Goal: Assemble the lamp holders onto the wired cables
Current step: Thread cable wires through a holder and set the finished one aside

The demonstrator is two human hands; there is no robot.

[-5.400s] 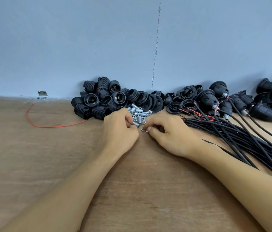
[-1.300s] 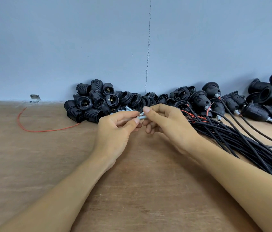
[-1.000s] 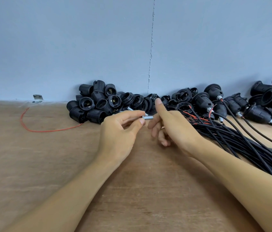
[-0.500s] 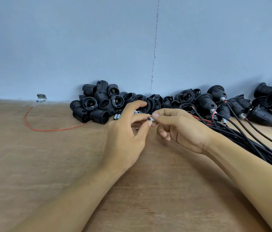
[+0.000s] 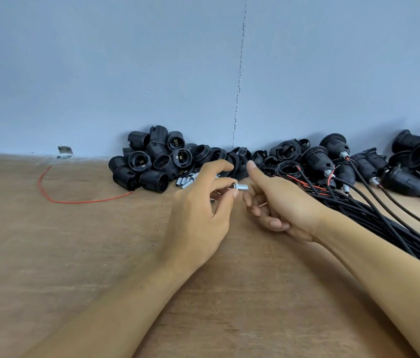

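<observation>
Now, mid-frame, the left hand (image 5: pixel 198 220) pinches the tube (image 5: pixel 242 187), the right hand (image 5: pixel 283 205) meets its end, grip unclear, and should twist gently with fingertips, keeping threads square.

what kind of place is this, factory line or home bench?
Likely a small manual assembly bench: a heap of loose black lamp holders, a thick bundle of black cables, small metal tubes on a wooden table, one metal tube pinched in the left hand.
</observation>
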